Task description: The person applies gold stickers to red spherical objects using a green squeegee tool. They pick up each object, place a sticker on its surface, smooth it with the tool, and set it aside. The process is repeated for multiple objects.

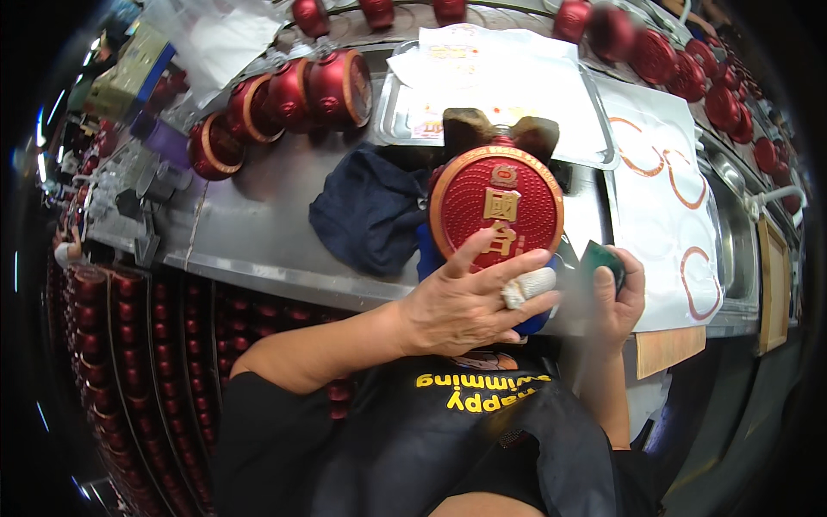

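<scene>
One round red bottle (pixel 491 194) sits at the near edge of the counter (pixel 250 224); the open left grip (pixel 469 306) hides its lower face. The right grip (pixel 616 293) pinches one green piece (pixel 603 257). Around: one dark cloth (pixel 370 207), one paper-covered tray (pixel 601 160), four red bottles (pixel 293 93), three orange strips (pixel 686 277).

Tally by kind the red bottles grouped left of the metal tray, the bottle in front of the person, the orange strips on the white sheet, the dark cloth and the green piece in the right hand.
Red bottles in the left group: 4
Red bottle in front: 1
Orange strips: 3
Dark cloth: 1
Green piece: 1
Total: 10
</scene>
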The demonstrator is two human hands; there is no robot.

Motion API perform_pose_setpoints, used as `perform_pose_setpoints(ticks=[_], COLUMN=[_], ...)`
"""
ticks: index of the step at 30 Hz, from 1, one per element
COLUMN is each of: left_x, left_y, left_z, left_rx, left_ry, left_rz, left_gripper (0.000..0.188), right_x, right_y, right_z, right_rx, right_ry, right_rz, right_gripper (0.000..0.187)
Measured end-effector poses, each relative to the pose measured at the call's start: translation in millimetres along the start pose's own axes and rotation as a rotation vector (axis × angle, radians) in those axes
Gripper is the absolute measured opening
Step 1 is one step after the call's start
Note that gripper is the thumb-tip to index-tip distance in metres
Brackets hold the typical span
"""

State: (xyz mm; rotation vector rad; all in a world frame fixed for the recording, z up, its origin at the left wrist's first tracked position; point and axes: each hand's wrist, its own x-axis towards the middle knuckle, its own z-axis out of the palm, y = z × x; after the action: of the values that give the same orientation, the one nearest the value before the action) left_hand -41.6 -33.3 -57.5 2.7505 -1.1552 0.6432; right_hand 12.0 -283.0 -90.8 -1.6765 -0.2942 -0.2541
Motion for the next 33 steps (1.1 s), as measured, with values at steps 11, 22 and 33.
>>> perform_pose_setpoints(ticks=[11, 22, 33], left_x=[-43.1, 36.0, -82.4], left_y=[-5.1, -85.9, -77.9], left_z=[12.6, -9.8, 17.8], left_rx=[-0.341, -0.289, 0.025], left_ry=[0.357, 0.173, 0.289], left_rz=[-0.627, -0.237, -0.870], left_gripper=[0.079, 0.066, 0.021], right_x=[25.1, 27.2, 31.5], right_y=[11.9, 19.3, 14.2], right_z=[26.5, 31.0, 34.5], right_rx=[-0.138, -0.059, 0.004], right_ry=[-0.145, -0.114, -0.151], right_rz=[-0.078, 0.011, -0.077], right_gripper=[0.032, 0.033, 0.032])
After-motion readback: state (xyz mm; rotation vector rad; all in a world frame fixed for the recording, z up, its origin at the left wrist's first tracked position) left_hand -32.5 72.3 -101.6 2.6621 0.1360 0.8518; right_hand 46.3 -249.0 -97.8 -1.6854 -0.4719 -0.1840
